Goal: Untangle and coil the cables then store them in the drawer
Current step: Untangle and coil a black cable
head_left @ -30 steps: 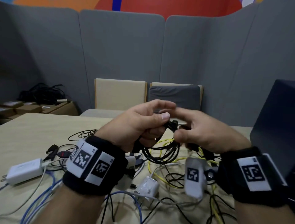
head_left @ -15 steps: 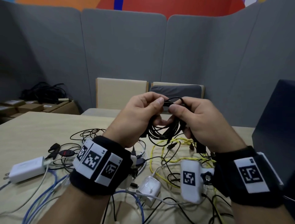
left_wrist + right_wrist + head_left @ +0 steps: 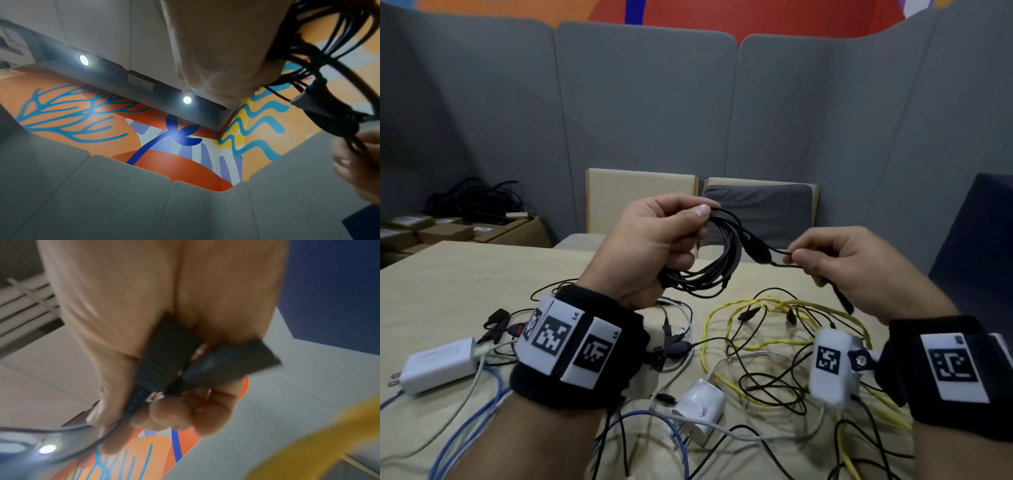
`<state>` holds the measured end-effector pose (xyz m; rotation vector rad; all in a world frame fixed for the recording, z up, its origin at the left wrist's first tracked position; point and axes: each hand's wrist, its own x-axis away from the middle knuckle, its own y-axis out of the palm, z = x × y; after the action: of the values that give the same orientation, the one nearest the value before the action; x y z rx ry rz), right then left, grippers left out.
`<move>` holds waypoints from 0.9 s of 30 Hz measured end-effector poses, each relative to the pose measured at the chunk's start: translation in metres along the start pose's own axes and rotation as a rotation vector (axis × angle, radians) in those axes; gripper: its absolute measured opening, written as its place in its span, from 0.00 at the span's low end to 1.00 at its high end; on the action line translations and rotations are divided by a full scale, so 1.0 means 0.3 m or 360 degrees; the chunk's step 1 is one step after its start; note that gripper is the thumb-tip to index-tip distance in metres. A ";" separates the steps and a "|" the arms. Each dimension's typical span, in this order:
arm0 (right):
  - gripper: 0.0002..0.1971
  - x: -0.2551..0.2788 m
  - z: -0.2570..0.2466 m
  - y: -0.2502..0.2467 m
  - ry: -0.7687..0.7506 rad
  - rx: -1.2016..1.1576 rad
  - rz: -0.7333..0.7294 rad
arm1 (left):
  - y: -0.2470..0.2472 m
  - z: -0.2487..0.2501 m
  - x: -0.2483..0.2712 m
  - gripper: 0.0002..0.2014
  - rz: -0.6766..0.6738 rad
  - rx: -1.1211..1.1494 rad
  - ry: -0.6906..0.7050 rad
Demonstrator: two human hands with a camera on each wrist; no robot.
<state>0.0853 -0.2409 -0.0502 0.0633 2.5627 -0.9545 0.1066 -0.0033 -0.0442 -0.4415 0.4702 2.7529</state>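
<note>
The light wooden tabletop (image 3: 465, 270) takes up most of the lower view, and it's a mess of loose leads. A long yellow braided cable (image 3: 763, 337) loops across the right half, thin black wires (image 3: 767, 383) snake over and under it, and a blue cable (image 3: 479, 411) runs off the near left corner. A white rectangular power adapter (image 3: 438, 365) sits at the left edge with its prongs pointing left, and a smaller white rounded charger (image 3: 702, 404) lies near the middle, just in front of the wrists.

Held up above all that is the coiled black cable (image 3: 709, 263), several loops bunched together, hanging clear of the tabletop. The left hand (image 3: 654, 250) has its grip closed on the top of the coil, thumb and forefinger pinching the strands while the other fingers curl round the bundle. A thicker inline block on the cable sits between the two hands. The right hand (image 3: 856, 267) pinches the free tail of that same cable between thumb and forefinger, well off to the right of the coil, and the right wrist view shows two black plug ends (image 3: 170, 352) tucked under its curled fingers against the palm.
</note>
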 end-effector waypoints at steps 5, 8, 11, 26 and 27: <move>0.06 -0.015 -0.001 0.038 0.0005 0.0296 0.0012 | 0.030 -0.006 0.006 0.07 -0.0041 0.0004 -0.0021; 0.06 -0.027 -0.016 0.060 0.0007 0.0422 0.0131 | 0.039 -0.013 0.010 0.07 -0.0046 -0.0043 0.0002; 0.04 -0.008 -0.074 0.051 -0.0104 0.0272 0.0350 | 0.040 -0.015 0.008 0.07 -0.0005 -0.0086 0.0027; 0.09 -0.033 -0.102 0.204 0.0229 -0.0459 0.0103 | 0.044 -0.005 0.001 0.06 0.0117 0.0092 0.0066; 0.09 -0.036 -0.098 0.203 0.0217 -0.0621 0.0141 | 0.043 -0.005 0.001 0.06 0.0111 0.0084 0.0064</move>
<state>0.0958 -0.1746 -0.0636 0.1335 2.7971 -0.4189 0.1021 -0.0152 -0.0422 -0.4770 0.5773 2.7953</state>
